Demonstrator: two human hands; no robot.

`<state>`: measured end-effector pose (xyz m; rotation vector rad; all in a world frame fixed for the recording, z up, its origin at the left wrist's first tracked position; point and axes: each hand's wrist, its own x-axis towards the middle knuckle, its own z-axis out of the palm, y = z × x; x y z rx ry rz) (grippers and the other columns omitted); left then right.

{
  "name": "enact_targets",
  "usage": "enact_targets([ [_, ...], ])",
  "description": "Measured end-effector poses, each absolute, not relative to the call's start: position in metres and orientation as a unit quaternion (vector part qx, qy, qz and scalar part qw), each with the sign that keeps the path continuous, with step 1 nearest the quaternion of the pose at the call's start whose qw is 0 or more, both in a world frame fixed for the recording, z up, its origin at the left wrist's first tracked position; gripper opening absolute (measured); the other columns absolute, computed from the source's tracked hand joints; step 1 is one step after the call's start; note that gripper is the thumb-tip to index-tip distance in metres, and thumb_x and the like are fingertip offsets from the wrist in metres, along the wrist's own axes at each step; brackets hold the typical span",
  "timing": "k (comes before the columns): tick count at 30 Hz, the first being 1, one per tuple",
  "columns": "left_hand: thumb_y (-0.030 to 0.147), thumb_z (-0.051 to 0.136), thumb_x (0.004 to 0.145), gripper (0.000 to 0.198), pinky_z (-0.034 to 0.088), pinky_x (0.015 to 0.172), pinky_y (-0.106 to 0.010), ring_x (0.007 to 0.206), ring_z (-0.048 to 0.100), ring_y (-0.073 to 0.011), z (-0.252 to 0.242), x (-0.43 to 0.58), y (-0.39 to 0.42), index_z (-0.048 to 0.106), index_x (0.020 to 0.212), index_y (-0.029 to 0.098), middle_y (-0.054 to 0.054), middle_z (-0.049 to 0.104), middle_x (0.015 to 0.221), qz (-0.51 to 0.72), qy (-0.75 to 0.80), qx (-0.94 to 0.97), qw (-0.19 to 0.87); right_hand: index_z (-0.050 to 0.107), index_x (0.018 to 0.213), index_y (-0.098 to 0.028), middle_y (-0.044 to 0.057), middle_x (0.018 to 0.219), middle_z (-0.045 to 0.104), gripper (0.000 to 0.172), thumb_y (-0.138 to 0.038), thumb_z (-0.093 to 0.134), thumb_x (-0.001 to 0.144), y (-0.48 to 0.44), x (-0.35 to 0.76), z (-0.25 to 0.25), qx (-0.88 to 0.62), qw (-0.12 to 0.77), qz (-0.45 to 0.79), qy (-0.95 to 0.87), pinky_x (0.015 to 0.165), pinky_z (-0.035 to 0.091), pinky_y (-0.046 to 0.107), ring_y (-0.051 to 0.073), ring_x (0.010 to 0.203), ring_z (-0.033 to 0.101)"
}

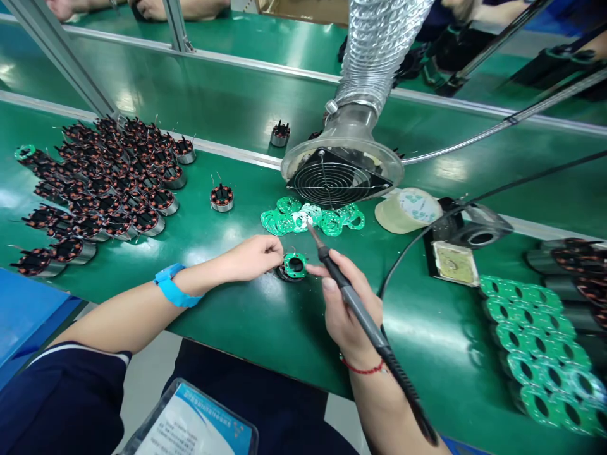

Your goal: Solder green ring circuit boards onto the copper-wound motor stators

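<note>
In my right hand [348, 303] is a soldering iron [353, 300], its tip pointing up and away, above the bench. The forefinger of that hand reaches toward a motor stator [288, 275] with a ring-shaped green circuit board [294, 265] on top. On the stator's other side is my left hand [260, 256], its fingers pinched together at the board's edge. Whatever lies between those fingertips is hidden. A loose pile of green circuit boards [279, 220] lies just beyond. One bare stator [222, 198] stands farther left, its wire ends sticking up.
Rows of wound stators [109, 183] fill the left side. A fume extractor [341, 170] hangs over the board pile. Right of it are a tape roll [408, 208], a soldering iron stand [478, 227] with a sponge [456, 263], and stators topped with green boards [535, 347]. A black cable [474, 205] crosses there.
</note>
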<state>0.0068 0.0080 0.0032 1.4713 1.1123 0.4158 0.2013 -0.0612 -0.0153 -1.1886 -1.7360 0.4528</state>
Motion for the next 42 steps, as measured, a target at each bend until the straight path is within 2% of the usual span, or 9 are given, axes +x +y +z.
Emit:
enact_targets([
  [5,0.017,0.047,0.074,0.008,0.034,0.053,-0.022,0.056,0.048,-0.0104,-0.002,0.006,0.008,0.049,0.067,0.018,0.004,0.054,0.059,0.174,0.494,0.633,0.570,0.060,0.121,-0.023,0.004,0.092,0.072,0.029,-0.025,0.057,0.092,-0.067,0.206,-0.022,-0.479,0.550,0.226,-0.646,0.068,0.058,0.035,0.018,0.074,0.071],
  [10,0.020,0.048,0.076,0.009,0.034,0.052,-0.022,0.055,0.050,-0.0109,-0.002,0.009,0.007,0.049,0.067,0.018,0.004,0.054,0.058,0.171,0.513,0.642,0.543,0.067,0.102,-0.021,-0.001,0.071,0.065,0.018,-0.028,0.054,0.092,-0.068,0.209,-0.021,-0.426,0.590,0.198,-0.657,0.060,0.051,0.034,0.014,0.052,0.060],
  [13,0.019,0.048,0.076,0.010,0.034,0.053,-0.023,0.055,0.049,-0.0107,0.000,0.010,0.007,0.048,0.066,0.019,0.004,0.054,0.057,0.165,0.515,0.649,0.535,0.067,0.100,-0.021,-0.002,0.062,0.060,0.017,-0.025,0.053,0.091,-0.068,0.209,-0.018,-0.407,0.585,0.214,-0.668,0.055,0.045,0.032,0.014,0.050,0.056],
  [17,0.019,0.048,0.076,0.011,0.033,0.053,-0.023,0.055,0.048,-0.0108,0.000,0.010,0.006,0.047,0.065,0.019,0.004,0.053,0.058,0.164,0.514,0.656,0.528,0.067,0.101,-0.020,-0.002,0.061,0.061,0.017,-0.021,0.055,0.089,-0.068,0.210,-0.017,-0.401,0.573,0.234,-0.675,0.054,0.041,0.030,0.014,0.054,0.053],
  [29,0.017,0.047,0.077,0.013,0.030,0.054,-0.025,0.057,0.047,-0.0114,0.006,0.011,0.005,0.045,0.064,0.019,0.004,0.052,0.059,0.149,0.532,0.664,0.503,0.067,0.100,-0.021,-0.002,0.062,0.062,0.016,-0.023,0.056,0.088,-0.068,0.212,-0.018,-0.393,0.569,0.187,-0.697,0.053,0.045,0.030,0.014,0.051,0.055],
  [32,0.017,0.047,0.077,0.013,0.030,0.055,-0.025,0.057,0.045,-0.0112,0.008,0.011,0.005,0.045,0.064,0.019,0.004,0.052,0.059,0.148,0.533,0.666,0.500,0.063,0.115,-0.023,0.001,0.075,0.070,0.026,-0.023,0.055,0.091,-0.068,0.209,-0.020,-0.416,0.577,0.187,-0.677,0.057,0.053,0.033,0.017,0.060,0.066],
  [35,0.016,0.047,0.078,0.014,0.029,0.055,-0.025,0.057,0.045,-0.0112,0.009,0.012,0.005,0.044,0.064,0.019,0.004,0.051,0.059,0.144,0.535,0.669,0.495,0.048,0.136,-0.025,0.005,0.097,0.074,0.042,-0.020,0.050,0.094,-0.065,0.202,-0.020,-0.460,0.531,0.219,-0.678,0.072,0.058,0.037,0.021,0.084,0.072],
  [38,0.017,0.048,0.079,0.015,0.031,0.057,-0.025,0.060,0.046,-0.0119,0.010,0.013,0.005,0.044,0.064,0.019,0.004,0.050,0.060,0.136,0.540,0.674,0.485,0.041,0.140,-0.027,0.006,0.110,0.073,0.049,-0.018,0.050,0.093,-0.059,0.195,-0.019,-0.471,0.430,0.179,-0.749,0.090,0.054,0.044,0.023,0.106,0.067],
  [42,0.019,0.048,0.081,0.015,0.034,0.061,-0.026,0.064,0.049,-0.0135,0.010,0.011,0.006,0.046,0.066,0.019,0.002,0.055,0.066,0.128,0.538,0.692,0.464,0.038,0.142,-0.023,0.012,0.134,0.059,0.059,-0.015,0.052,0.085,-0.053,0.190,-0.019,-0.444,0.329,0.144,-0.821,0.100,0.048,0.051,0.029,0.125,0.053],
])
